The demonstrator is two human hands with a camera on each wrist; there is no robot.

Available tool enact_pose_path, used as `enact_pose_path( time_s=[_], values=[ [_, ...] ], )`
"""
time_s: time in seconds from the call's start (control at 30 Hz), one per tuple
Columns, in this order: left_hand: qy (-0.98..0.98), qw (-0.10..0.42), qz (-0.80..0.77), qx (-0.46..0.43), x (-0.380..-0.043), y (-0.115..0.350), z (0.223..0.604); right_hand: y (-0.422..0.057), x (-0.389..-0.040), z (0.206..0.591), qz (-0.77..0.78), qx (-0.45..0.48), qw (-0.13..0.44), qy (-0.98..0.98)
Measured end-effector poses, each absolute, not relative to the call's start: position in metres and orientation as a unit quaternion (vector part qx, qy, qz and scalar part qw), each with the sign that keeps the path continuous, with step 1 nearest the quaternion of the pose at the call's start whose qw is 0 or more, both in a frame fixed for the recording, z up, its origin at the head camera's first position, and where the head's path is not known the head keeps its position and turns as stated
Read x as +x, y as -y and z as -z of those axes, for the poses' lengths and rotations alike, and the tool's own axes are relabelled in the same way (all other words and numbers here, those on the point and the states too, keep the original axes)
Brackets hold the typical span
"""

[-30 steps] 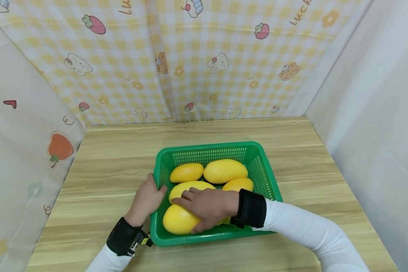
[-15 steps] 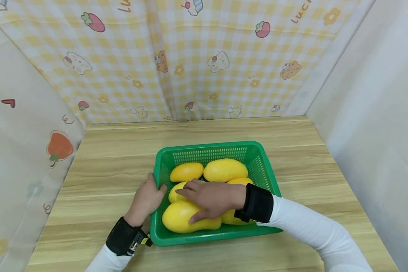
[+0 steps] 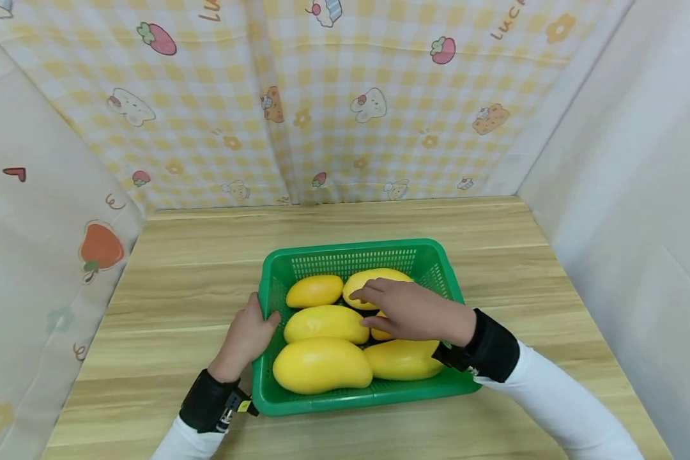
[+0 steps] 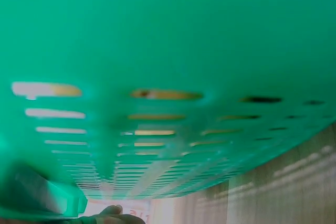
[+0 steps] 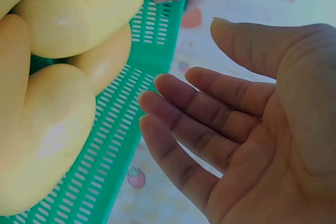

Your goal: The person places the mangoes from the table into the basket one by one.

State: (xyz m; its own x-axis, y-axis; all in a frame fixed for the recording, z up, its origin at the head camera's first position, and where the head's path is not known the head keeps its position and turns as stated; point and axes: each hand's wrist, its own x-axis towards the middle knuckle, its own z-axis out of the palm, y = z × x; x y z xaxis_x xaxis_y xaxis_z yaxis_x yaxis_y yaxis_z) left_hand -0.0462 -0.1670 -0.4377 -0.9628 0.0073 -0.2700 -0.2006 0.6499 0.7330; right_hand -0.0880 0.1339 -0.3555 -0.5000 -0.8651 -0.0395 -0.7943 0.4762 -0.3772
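A green perforated plastic basket (image 3: 374, 398) holds several yellow mangoes. My left hand (image 3: 245, 337) grips its left rim, thumb inside and fingers outside. In the left wrist view the basket wall (image 4: 173, 35) fills most of the picture, with part of the hand (image 4: 115, 217) at the bottom. My right hand (image 3: 414, 312) hovers over the basket's right side, holding nothing. It partly covers the back right mango (image 3: 374, 281) and a smaller mango (image 3: 382, 326). Plainly visible are the front left mango (image 3: 322, 365), the front right one (image 3: 402, 360), the middle left one (image 3: 326, 324) and the back left one (image 3: 314, 291).
The basket stands on a light wood-grain table (image 3: 195, 255). A yellow checked cloth (image 3: 333, 96) hangs behind it. White cloth walls rise at the left (image 3: 46, 255) and right (image 3: 627, 191). Each wrist wears a black strap (image 3: 494, 345).
My right hand has let go of the front left mango, risen, and moved right and back over the basket. That mango now lies fully in view. The left hand has stayed on the rim.
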Motion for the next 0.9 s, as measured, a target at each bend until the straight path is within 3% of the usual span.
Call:
enact_pose_path(
  time_s=[0.2, 0.63, 0.77, 0.9],
  values=[
    [-0.887, 0.132, -0.439, -0.046, -0.050, 0.169, 0.441, -0.154, -0.079, 0.349, 0.198, -0.436, 0.098, -0.872],
    [-0.869, 0.141, -0.470, -0.057, -0.055, 0.188, 0.442, -0.204, -0.061, 0.348, 0.229, -0.344, -0.004, -0.911],
    [-0.889, 0.094, -0.448, -0.029, -0.050, 0.199, 0.433, -0.221, -0.056, 0.339, 0.225, -0.335, -0.059, -0.913],
    [-0.903, -0.011, -0.428, 0.039, -0.038, 0.216, 0.425, -0.238, -0.052, 0.334, 0.224, -0.329, -0.122, -0.909]
  ],
)
